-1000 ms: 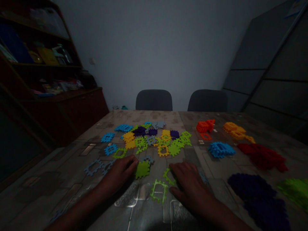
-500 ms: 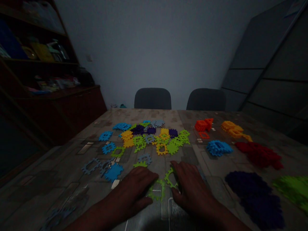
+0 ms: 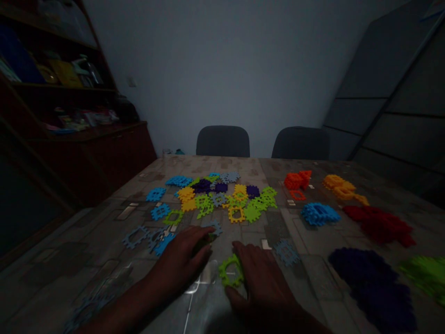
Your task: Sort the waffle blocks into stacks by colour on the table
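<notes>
Green toothed frame (image 3: 225, 277) is sitting gripped in the right hand (image 3: 266, 280), while the left hand (image 3: 181, 255) is curling, its grip unclear.

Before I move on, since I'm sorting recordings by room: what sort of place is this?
Probably a room in a home, perhaps a dining room: there is a large table, dark chairs at its far side, and a wooden cabinet with crowded open shelves.

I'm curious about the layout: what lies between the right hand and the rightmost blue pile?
In the head view, a grey toothed piece lies between the right hand and blue pile.
</notes>
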`<state>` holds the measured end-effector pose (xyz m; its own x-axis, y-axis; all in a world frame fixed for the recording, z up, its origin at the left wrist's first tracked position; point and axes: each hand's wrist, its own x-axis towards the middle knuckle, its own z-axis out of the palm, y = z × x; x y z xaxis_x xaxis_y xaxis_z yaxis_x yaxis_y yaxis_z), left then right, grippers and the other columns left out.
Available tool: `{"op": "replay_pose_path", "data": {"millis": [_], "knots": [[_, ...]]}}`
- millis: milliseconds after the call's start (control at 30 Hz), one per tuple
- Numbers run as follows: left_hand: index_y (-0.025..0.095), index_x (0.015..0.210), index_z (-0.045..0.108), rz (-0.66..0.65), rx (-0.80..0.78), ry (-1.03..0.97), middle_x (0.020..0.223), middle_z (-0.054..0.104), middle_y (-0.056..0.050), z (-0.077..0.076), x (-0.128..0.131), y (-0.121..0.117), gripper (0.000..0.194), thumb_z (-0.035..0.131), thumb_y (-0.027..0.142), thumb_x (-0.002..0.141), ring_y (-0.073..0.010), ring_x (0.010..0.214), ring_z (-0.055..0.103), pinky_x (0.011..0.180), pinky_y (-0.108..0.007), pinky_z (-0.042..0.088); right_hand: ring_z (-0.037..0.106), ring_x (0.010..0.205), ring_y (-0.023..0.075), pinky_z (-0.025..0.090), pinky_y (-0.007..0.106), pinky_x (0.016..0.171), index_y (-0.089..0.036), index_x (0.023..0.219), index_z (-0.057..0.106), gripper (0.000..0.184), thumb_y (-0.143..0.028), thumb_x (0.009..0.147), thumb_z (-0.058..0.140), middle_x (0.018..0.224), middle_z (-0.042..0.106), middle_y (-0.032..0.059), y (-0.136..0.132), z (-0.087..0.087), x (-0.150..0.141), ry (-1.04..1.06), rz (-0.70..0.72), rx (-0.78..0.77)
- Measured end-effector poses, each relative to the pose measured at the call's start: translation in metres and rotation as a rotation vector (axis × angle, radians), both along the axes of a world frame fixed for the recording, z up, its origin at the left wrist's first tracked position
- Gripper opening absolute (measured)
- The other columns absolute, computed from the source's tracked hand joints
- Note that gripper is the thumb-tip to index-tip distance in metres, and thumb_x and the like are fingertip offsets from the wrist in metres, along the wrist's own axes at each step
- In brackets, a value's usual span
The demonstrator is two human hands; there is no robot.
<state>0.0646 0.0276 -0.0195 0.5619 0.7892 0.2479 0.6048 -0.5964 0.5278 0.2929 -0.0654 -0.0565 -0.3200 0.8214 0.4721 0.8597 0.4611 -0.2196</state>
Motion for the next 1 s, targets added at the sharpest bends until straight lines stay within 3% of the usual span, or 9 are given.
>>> {"op": "replay_pose_path", "data": {"millis": [167, 333, 533, 633, 767, 867, 933, 1000], "knots": [[0.023, 0.119, 0.062, -0.012, 0.025, -0.002, 0.110, 0.069, -0.007, 0.004, -0.003, 0.008, 0.028, 0.050, 0.029, 0.094, -0.0251, 0.101, 0.064, 0.090, -0.043, 0.051, 0.057, 0.115, 0.0364, 0.049, 0.052, 0.096, -0.011, 0.144, 0.040, 0.077, -0.034, 0.077, 0.071, 0.128, 0.061, 0.0198, -0.003, -0.006, -0.003, -0.020, -0.011, -0.055], [0.022, 0.112, 0.063, -0.175, 0.000, -0.001, 0.106, 0.068, -0.006, 0.005, 0.003, 0.004, 0.022, 0.049, 0.022, 0.095, -0.0228, 0.100, 0.062, 0.089, -0.040, 0.050, 0.055, 0.116, 0.0385, 0.045, 0.056, 0.099, -0.011, 0.141, 0.047, 0.069, -0.026, 0.078, 0.066, 0.128, 0.060, 0.0201, -0.001, 0.002, -0.006, 0.004, -0.014, -0.128], [0.021, 0.111, 0.061, -0.301, -0.003, -0.019, 0.104, 0.067, -0.006, 0.002, 0.009, -0.003, 0.019, 0.051, 0.022, 0.096, -0.0220, 0.098, 0.060, 0.088, -0.038, 0.048, 0.055, 0.120, 0.0333, 0.043, 0.051, 0.102, -0.014, 0.139, 0.050, 0.068, -0.025, 0.073, 0.065, 0.133, 0.059, 0.0170, 0.007, 0.028, 0.003, 0.231, -0.050, -0.512], [0.022, 0.109, 0.061, -0.360, 0.006, -0.014, 0.104, 0.066, -0.005, 0.002, 0.011, -0.007, 0.016, 0.054, 0.022, 0.094, -0.0219, 0.100, 0.059, 0.090, -0.037, 0.047, 0.058, 0.117, 0.0285, 0.047, 0.045, 0.098, -0.015, 0.139, 0.049, 0.067, -0.026, 0.074, 0.064, 0.134, 0.059, 0.0159, 0.012, 0.041, 0.016, 0.400, -0.059, -0.599], [0.023, 0.109, 0.060, -0.395, 0.030, 0.018, 0.105, 0.066, -0.005, 0.008, 0.013, -0.011, 0.016, 0.056, 0.021, 0.093, -0.0220, 0.102, 0.059, 0.092, -0.040, 0.047, 0.063, 0.111, 0.0294, 0.051, 0.049, 0.092, -0.017, 0.133, 0.052, 0.056, -0.023, 0.078, 0.059, 0.129, 0.062, 0.0173, 0.019, 0.047, 0.036, 0.449, -0.130, -0.431], [0.026, 0.125, 0.053, -0.486, 0.047, 0.028, 0.121, 0.064, -0.006, 0.013, 0.016, -0.014, 0.036, 0.064, 0.030, 0.092, -0.0243, 0.113, 0.056, 0.101, -0.044, 0.044, 0.061, 0.115, 0.0317, 0.049, 0.054, 0.096, -0.020, 0.132, 0.053, 0.052, -0.022, 0.080, 0.060, 0.130, 0.062, 0.0174, 0.024, 0.045, 0.048, 0.367, -0.132, -0.239], [0.027, 0.134, 0.047, -0.534, 0.054, 0.058, 0.128, 0.062, -0.008, 0.014, 0.020, -0.016, 0.045, 0.063, 0.037, 0.093, -0.0258, 0.118, 0.055, 0.106, -0.047, 0.039, 0.061, 0.116, 0.0318, 0.049, 0.054, 0.096, -0.020, 0.133, 0.052, 0.053, -0.022, 0.081, 0.060, 0.130, 0.063, 0.0168, 0.026, 0.043, 0.052, 0.322, -0.124, -0.199], [0.026, 0.133, 0.048, -0.540, 0.060, 0.106, 0.125, 0.063, -0.009, 0.014, 0.025, -0.016, 0.041, 0.057, 0.039, 0.096, -0.0260, 0.115, 0.057, 0.107, -0.049, 0.038, 0.062, 0.116, 0.0317, 0.050, 0.054, 0.096, -0.020, 0.134, 0.052, 0.053, -0.021, 0.082, 0.060, 0.130, 0.063, 0.0163, 0.027, 0.043, 0.054, 0.307, -0.134, -0.191]]}}
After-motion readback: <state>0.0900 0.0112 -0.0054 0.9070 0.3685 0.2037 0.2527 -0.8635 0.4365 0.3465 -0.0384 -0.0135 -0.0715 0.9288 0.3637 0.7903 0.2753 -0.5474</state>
